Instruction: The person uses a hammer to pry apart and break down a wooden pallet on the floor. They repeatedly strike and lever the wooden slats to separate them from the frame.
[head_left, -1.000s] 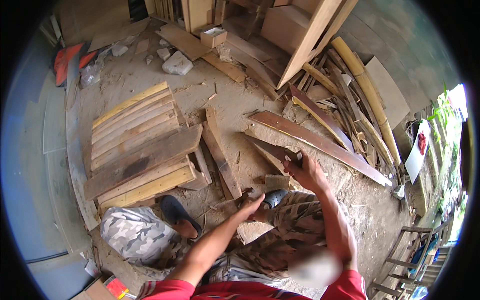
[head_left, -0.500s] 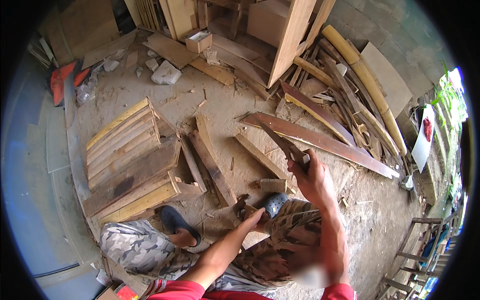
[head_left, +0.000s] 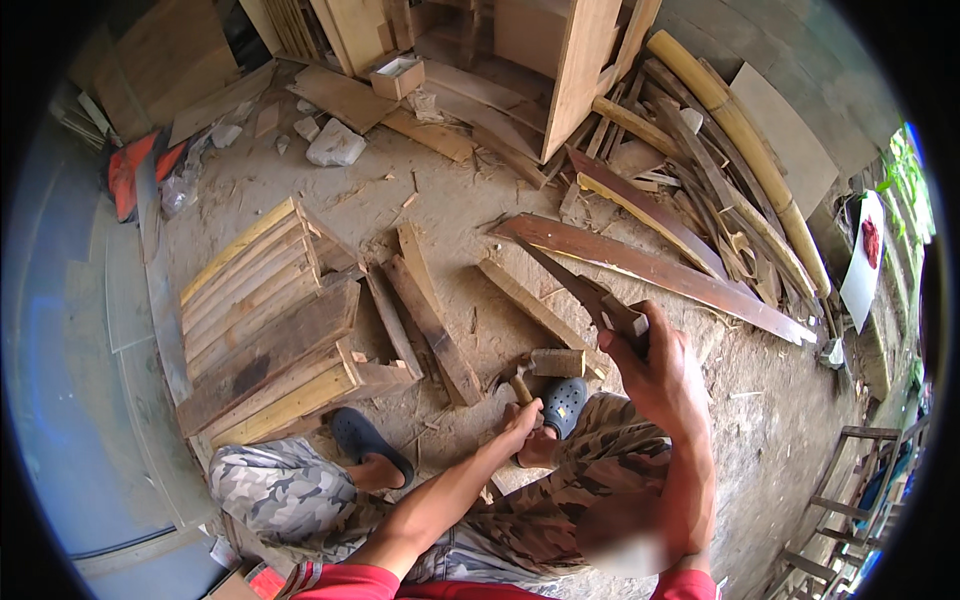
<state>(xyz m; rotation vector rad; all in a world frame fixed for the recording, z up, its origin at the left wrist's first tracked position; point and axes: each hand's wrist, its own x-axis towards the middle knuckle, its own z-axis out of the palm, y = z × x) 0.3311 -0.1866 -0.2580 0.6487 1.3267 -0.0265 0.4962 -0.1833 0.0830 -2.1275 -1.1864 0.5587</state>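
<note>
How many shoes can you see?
2 dark clogs: the left clog is on the left foot, near the slatted wooden piece; the right clog is on the right foot, beside the left hand. Others may be hidden.

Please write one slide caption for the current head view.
Right hand holding a handsaw, left hand a wooden-handled tool, with a slatted wooden piece on the littered floor.

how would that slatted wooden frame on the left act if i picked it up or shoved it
The slatted wooden frame is probably stiff, as boards sit side by side across it. With that many boards, it may feel heavy. Broad and lying on the floor, it would likely slide rather than roll.
</note>
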